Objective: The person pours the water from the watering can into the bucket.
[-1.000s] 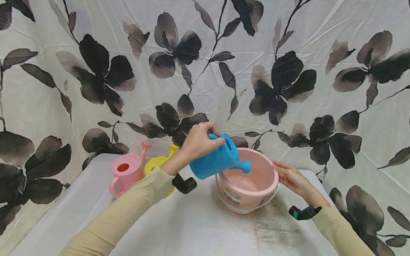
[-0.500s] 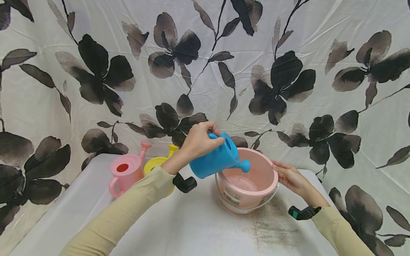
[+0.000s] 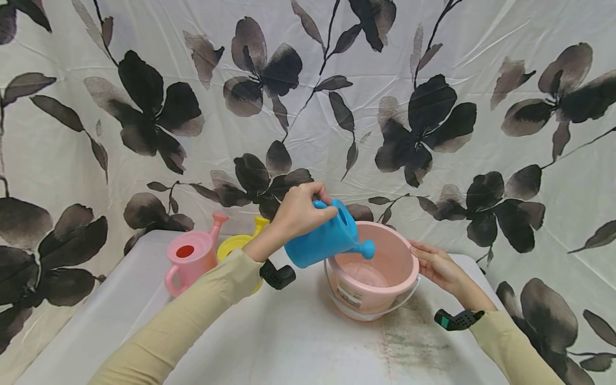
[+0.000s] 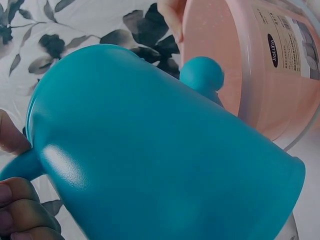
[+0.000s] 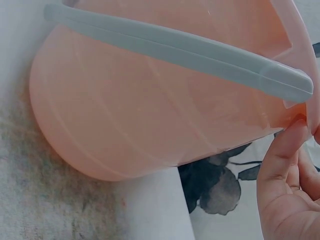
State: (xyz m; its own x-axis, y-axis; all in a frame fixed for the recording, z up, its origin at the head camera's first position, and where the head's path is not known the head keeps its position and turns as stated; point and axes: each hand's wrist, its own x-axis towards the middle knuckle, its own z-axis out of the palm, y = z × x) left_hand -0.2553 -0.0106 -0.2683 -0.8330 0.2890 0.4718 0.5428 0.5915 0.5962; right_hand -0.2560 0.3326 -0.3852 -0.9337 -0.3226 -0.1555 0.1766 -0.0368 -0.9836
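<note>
My left hand [image 3: 303, 214] grips the handle of a blue toy watering can [image 3: 320, 245], fingers curled round it. The can is tipped toward the right, and its round spout head [image 4: 201, 73] hangs over the opening of a pink plastic bucket [image 3: 372, 302]. No stream shows from the spout. The bucket stands upright on the table, its pale carrying handle [image 5: 185, 52] hanging down along the side. At the bucket's right rim, my right hand [image 3: 440, 271] pinches the edge; in the right wrist view its thumb [image 5: 287, 145] lies just under the lip.
Left of the bucket stand a pink watering can [image 3: 192, 256] and a yellow watering can [image 3: 233, 245], the latter partly behind my left forearm. The white table [image 3: 289, 342] has a brownish stain [image 3: 418, 342] at the front right. A floral cloth [image 3: 308, 133] hangs behind.
</note>
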